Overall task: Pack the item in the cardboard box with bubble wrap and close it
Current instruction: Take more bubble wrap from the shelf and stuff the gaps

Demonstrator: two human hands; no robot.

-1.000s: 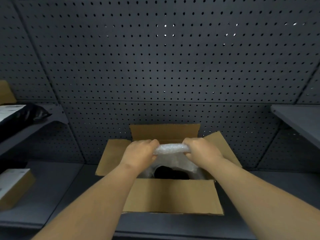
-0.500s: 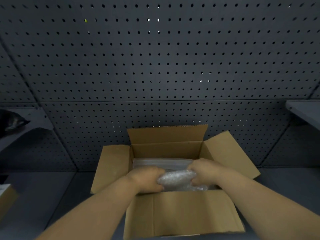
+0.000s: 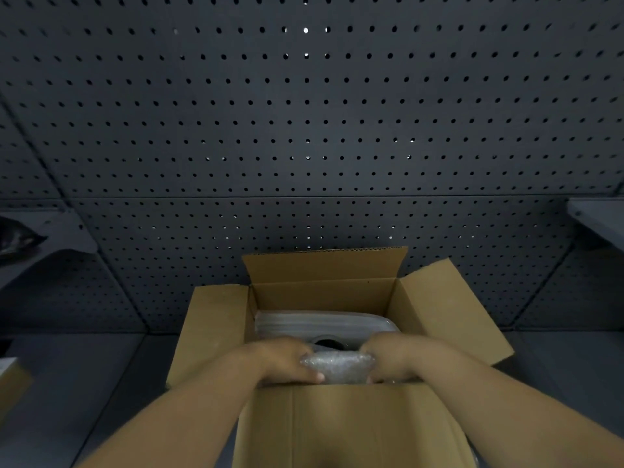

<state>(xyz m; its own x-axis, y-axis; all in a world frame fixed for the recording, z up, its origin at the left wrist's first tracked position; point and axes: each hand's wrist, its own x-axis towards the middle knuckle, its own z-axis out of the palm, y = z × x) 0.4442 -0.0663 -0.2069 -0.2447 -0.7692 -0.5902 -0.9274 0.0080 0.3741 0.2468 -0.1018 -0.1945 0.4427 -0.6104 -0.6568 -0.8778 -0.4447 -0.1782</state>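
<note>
An open cardboard box (image 3: 216,332) stands on the grey bench with its flaps spread outward. Inside, against the near wall, sits a rolled wad of bubble wrap (image 3: 337,366). My left hand (image 3: 287,361) grips its left end and my right hand (image 3: 395,359) grips its right end, both inside the box mouth. Behind the wad lies a grey plastic-wrapped item (image 3: 324,324) with a dark round patch showing. The bottom of the box is hidden.
A dark pegboard wall (image 3: 304,130) rises right behind the box. Small grey shelves jut out at the left (image 3: 60,231) and right (image 3: 597,217); a dark bag (image 3: 17,236) lies on the left one. A cardboard parcel corner (image 3: 10,380) shows at the left edge.
Both hands have lowered the bubble wrap from above the box down into it, against the near wall. The view has come closer to the box.
</note>
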